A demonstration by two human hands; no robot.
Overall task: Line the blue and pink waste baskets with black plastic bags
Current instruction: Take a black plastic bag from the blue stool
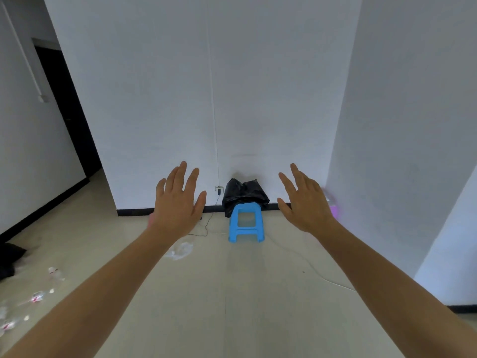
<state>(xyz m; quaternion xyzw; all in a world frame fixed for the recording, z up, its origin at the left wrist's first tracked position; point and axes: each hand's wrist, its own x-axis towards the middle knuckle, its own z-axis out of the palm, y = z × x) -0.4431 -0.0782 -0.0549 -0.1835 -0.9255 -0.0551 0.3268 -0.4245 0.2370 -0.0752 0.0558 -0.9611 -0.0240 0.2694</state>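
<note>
Both hands were held out in front with fingers spread wide and nothing in either grip: the left hand (178, 202) and the right hand (305, 202) were raised palm-down, well apart, with bare forearms stretched toward the far wall. Between the two hands, against the white wall (206, 99), a small blue stool (245, 224) was seen on the floor, and a crumpled black plastic bag (244, 193) was draped over its top, reaching down its left side. A patch of pink (151, 220) was glimpsed just behind the left wrist, too hidden for it to be told whether it was a basket. A purple-pink object (334, 209) was partly covered by the right hand near the corner; its shape could not be made out. A thin dark cable (206, 226) was trailed from a wall socket (219, 188) down onto the pale floor (245, 293), and a white cord (320, 273) was run across the floor to the right. Scraps of clear and white litter (180, 250) were scattered near the left forearm and along the lower left. A dark doorway (67, 112) was seen at the left.
</note>
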